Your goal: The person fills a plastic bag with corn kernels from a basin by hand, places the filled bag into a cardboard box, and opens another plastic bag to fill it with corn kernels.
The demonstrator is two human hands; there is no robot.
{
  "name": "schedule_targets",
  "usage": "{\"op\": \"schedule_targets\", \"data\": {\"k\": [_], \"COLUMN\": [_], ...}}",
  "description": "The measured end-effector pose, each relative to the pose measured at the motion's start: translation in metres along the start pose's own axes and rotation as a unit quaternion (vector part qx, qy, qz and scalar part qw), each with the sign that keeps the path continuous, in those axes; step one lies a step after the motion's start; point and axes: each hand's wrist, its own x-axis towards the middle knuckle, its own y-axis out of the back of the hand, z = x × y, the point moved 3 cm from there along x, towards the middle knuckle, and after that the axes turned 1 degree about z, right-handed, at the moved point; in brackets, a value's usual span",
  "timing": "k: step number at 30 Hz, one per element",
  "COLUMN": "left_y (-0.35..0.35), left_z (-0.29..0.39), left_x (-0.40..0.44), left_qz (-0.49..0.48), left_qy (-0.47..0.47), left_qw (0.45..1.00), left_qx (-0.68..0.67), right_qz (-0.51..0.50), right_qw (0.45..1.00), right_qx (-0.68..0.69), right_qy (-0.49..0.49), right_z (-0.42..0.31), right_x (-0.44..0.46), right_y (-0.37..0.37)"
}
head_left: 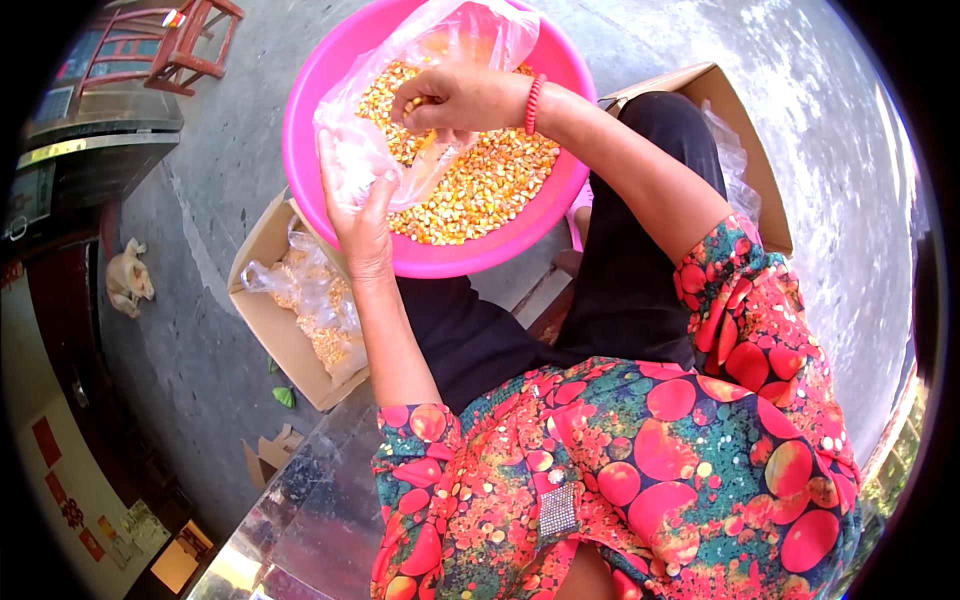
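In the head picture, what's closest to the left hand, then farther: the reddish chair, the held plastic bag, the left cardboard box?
1. Plastic bag: in the left hand.
2. Left cardboard box: on the floor, lower left.
3. Reddish chair: farthest, upper left.

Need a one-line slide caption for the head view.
Left hand holds a plastic bag over a pink basin of corn kernels, right hand curled above the kernels.

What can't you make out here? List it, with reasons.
Head view: floor of the basin, under corn kernels.
Head view: basin's far rim, cut off by the top edge.
Head view: what lies inside the right hand, behind its curled fingers.
Head view: part of the right box, behind the knee.
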Motion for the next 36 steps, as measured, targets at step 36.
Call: {"op": "schedule_targets", "data": {"k": [36], "left_y": [0.002], "left_z": [-0.002], "left_x": [0.0], "left_qz": [0.0], "left_qy": [-0.007], "left_qw": [1.0], "left_qx": [0.007], "right_qz": [-0.32], "right_qw": [0.939], "right_qx": [-0.123], "right_qy": [-0.028], "right_z": [0.03], "right_x": [-0.013], "right_y": [-0.024]}}
